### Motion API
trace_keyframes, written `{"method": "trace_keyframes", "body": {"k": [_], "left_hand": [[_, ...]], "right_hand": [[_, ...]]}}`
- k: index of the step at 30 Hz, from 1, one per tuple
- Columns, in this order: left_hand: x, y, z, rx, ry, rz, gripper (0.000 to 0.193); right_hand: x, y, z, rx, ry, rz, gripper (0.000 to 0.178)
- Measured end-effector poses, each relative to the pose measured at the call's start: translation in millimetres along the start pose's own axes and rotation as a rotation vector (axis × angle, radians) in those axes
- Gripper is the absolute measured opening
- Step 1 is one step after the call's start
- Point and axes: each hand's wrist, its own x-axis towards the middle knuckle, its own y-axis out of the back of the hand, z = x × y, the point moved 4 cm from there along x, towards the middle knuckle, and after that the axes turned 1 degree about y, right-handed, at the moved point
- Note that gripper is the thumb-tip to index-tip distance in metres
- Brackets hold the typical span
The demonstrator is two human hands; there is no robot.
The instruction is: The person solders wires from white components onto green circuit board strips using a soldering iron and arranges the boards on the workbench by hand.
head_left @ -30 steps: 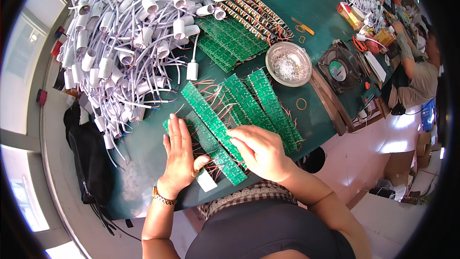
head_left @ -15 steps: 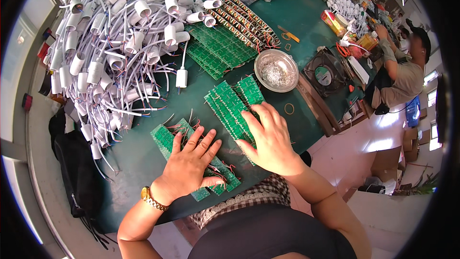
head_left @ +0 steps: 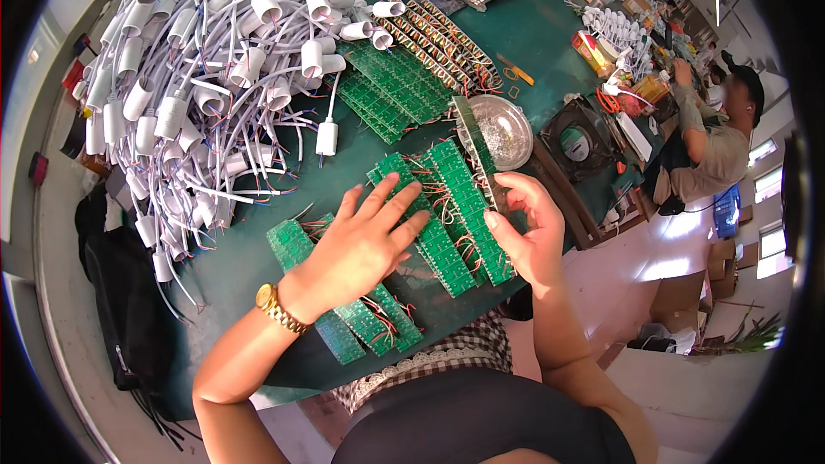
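My right hand (head_left: 534, 232) pinches the near end of a long green circuit board strip (head_left: 474, 142), tilted up on its edge beside the metal bowl (head_left: 522, 133). My left hand (head_left: 354, 249) is spread flat, its fingertips on another green board strip (head_left: 445, 251). Between the two hands lies a further strip (head_left: 464, 198), with thin red and white wires showing along its sides. Under and below my left palm are more wired boards (head_left: 292, 245), partly hidden by the hand and wrist.
White lamp holders with cables (head_left: 198, 77) form a big heap at the left. Farther off lie green board panels (head_left: 400, 77), component-covered strips (head_left: 430, 39) and an orange-handled tool (head_left: 516, 70). A black fan (head_left: 576, 142) stands right of the bowl; a co-worker (head_left: 709, 133) sits beyond.
My right hand has moved right and lifted a board strip onto its edge. My left hand has slid up and right from the left boards onto the middle ones.
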Motion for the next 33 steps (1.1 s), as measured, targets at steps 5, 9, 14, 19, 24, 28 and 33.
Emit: {"method": "trace_keyframes", "body": {"k": [5,9,14,19,24,28,33], "left_hand": [[31.2,-27.0,-9.3,0.211,-0.241,-0.026,0.038],[26.5,-3.5,-23.8,0.005,-0.314,-0.094,0.032],[7.5,46.3,-29.9,-0.152,-0.233,0.138,0.046],[-15.4,73.5,-23.1,0.048,-0.131,0.107,0.032],[-24.8,66.7,-19.7,0.052,-0.085,0.049,0.03],[-27.1,47.4,-16.9,-0.118,-0.107,-0.011,0.039],[-22.9,33.3,-15.6,-0.13,-0.151,-0.062,0.033]], "right_hand": [[-6.7,3.6,6.1,0.017,0.01,-0.004,0.041],[-14.3,13.8,17.0,0.016,-0.006,0.007,0.04],[-14.5,23.0,24.2,-0.015,-0.039,0.016,0.04],[-8.2,24.5,20.0,-0.012,-0.028,-0.027,0.04],[-5.2,16.3,3.1,-0.095,0.038,-0.07,0.042],[-8.9,-0.7,-21.0,-0.163,0.115,-0.122,0.042],[-8.0,-23.0,-30.0,-0.148,0.205,-0.17,0.041]]}}
